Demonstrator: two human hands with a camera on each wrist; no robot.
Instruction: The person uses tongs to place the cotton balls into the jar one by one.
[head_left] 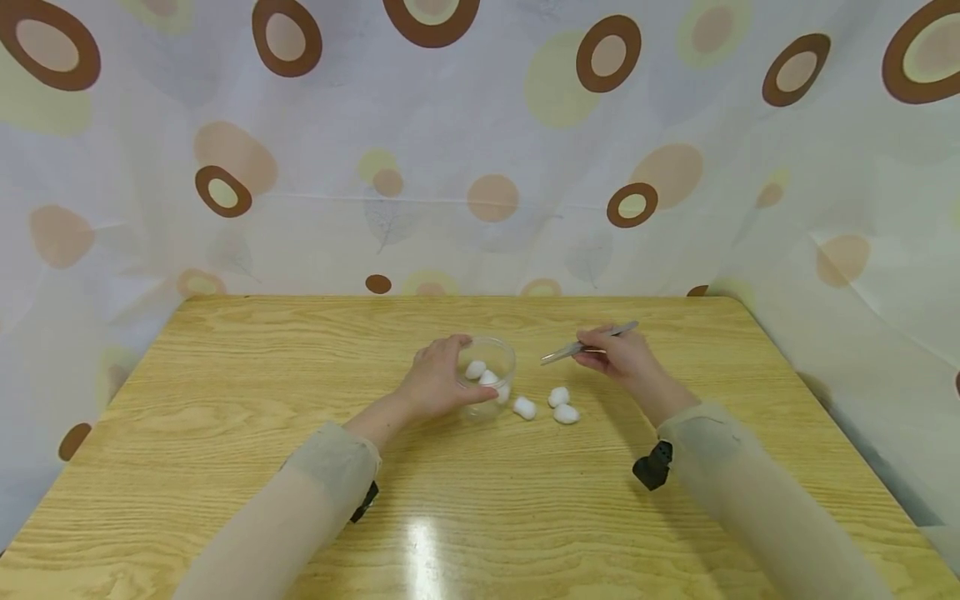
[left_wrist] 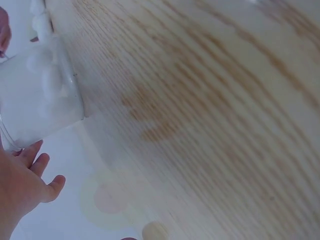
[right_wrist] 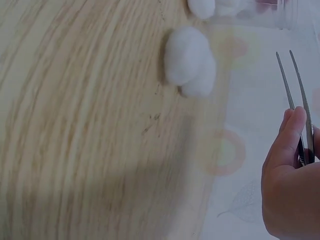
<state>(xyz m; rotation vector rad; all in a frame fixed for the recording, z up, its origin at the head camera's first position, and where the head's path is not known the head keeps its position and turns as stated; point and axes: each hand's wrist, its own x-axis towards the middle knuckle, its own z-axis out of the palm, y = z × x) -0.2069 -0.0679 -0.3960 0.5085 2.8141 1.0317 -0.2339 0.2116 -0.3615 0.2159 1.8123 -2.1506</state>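
Note:
My left hand (head_left: 431, 383) grips a clear round plastic container (head_left: 512, 357) by its sides, thumb near, fingers at the far side. Several white cotton balls (head_left: 476, 369) lie inside it. In the right hand (head_left: 622, 357) is a pair of metal tweezers (head_left: 558, 355), pinched between thumb and fingers and pointing left towards the container. The right wrist view shows the tips of the tweezers (right_wrist: 283, 70) apart with nothing between them. One loose cotton ball (head_left: 524, 407) sits just right of the container. Two more, an upper cotton ball (head_left: 558, 396) and a lower one, lie together below the tweezers.
All of this is on a wood-grain table (head_left: 450, 517). A patterned curtain (head_left: 435, 242) hangs behind its far edge, and more of it comes down along both sides. A dark wrist device (head_left: 654, 467) is strapped under the right sleeve.

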